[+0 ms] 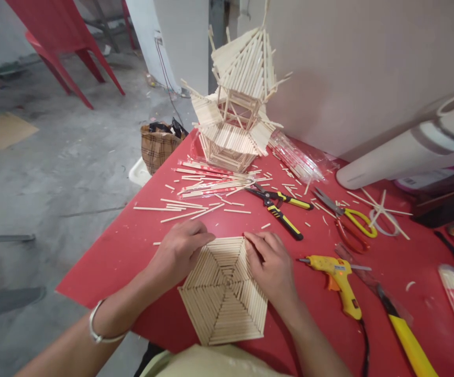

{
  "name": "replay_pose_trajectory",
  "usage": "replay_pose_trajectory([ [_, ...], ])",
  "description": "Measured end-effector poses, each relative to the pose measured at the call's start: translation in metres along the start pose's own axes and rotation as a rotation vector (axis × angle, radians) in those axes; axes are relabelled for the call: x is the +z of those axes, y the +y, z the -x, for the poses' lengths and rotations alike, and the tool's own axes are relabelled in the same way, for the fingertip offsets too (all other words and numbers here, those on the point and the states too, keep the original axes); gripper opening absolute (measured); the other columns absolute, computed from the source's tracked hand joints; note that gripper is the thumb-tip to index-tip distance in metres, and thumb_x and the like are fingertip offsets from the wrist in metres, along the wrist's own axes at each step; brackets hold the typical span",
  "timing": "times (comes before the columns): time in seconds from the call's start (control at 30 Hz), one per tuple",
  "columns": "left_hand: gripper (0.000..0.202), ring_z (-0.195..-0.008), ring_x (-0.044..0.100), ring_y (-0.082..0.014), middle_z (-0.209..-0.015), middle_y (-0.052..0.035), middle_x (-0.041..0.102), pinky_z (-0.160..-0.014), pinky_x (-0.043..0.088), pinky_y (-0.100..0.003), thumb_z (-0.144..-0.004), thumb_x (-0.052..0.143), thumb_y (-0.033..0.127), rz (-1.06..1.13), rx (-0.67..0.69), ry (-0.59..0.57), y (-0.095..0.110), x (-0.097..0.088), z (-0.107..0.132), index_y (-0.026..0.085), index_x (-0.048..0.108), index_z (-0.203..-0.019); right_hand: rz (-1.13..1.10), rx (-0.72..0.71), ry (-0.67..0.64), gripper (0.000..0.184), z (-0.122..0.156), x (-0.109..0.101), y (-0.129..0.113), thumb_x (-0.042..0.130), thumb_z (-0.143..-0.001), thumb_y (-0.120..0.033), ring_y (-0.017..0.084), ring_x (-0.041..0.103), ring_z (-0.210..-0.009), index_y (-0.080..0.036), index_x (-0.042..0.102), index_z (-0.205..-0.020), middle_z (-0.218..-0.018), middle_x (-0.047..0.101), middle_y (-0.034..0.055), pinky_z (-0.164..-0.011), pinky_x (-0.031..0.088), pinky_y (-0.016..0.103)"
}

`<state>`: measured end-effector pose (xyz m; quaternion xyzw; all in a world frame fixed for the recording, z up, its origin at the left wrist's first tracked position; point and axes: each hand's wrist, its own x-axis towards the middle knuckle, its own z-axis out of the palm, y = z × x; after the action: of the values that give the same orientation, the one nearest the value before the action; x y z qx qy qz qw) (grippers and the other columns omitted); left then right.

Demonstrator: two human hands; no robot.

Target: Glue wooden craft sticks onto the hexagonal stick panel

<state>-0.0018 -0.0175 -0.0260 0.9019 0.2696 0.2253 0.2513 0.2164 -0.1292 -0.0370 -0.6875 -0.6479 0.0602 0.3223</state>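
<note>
A hexagonal panel of glued wooden sticks [230, 298] lies at the near edge of the red table, its sticks forming rings around the centre. My left hand [181, 248] pinches its far left corner between thumb and fingers. At the far right corner, my right hand [272, 267] grips the edge with thumb and forefinger. To the right of that hand rests a yellow glue gun [334, 275]. Cut and whole sticks [183, 207] are scattered just beyond the left hand.
A stick-built pagoda model [238, 99] stands at the back of the red table [104, 262]. Black-and-yellow cutters [279, 201], pliers [346, 214] and a yellow-handled knife [407, 335] lie to the right. White pipes [391, 157] lean by the wall. A checked bag [158, 146] sits beyond the left edge.
</note>
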Motion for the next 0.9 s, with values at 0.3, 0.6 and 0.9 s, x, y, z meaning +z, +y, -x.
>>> replay_pose_trajectory([
  [0.3,0.036,-0.077,0.059,-0.0174,-0.084,-0.0071,0.064,-0.068,0.042,-0.029,-0.093,0.042,0.003,0.035,0.003,0.001,-0.0029,0.0009,-0.0014,0.018,0.075,-0.100,-0.016,0.033,-0.055,0.030,-0.0018,0.0018,0.0016,0.050,-0.098,-0.020,0.021,0.059,-0.093,-0.023,0.071,-0.117,-0.095,0.065,0.0067,-0.082,0.050,0.036],
  [0.6,0.038,-0.077,0.058,-0.0172,-0.083,-0.0070,0.064,-0.068,0.042,-0.030,-0.092,0.041,0.002,0.042,0.004,0.026,-0.0042,0.0043,-0.0012,0.018,0.075,-0.100,-0.058,0.058,-0.068,0.029,-0.0012,0.0037,0.0046,0.049,-0.099,-0.023,0.020,0.059,-0.093,-0.024,0.071,-0.118,-0.095,0.064,0.0056,-0.083,0.048,0.035],
  [0.9,0.039,-0.075,0.058,-0.0172,-0.081,-0.0069,0.064,-0.067,0.042,-0.030,-0.091,0.041,0.003,0.023,0.012,0.037,-0.0097,0.0098,-0.0001,0.019,0.076,-0.099,-0.056,0.052,-0.066,0.027,-0.0009,0.0026,0.0042,0.049,-0.098,-0.023,0.020,0.058,-0.091,-0.024,0.073,-0.112,-0.094,0.063,0.0052,-0.080,0.048,0.034],
])
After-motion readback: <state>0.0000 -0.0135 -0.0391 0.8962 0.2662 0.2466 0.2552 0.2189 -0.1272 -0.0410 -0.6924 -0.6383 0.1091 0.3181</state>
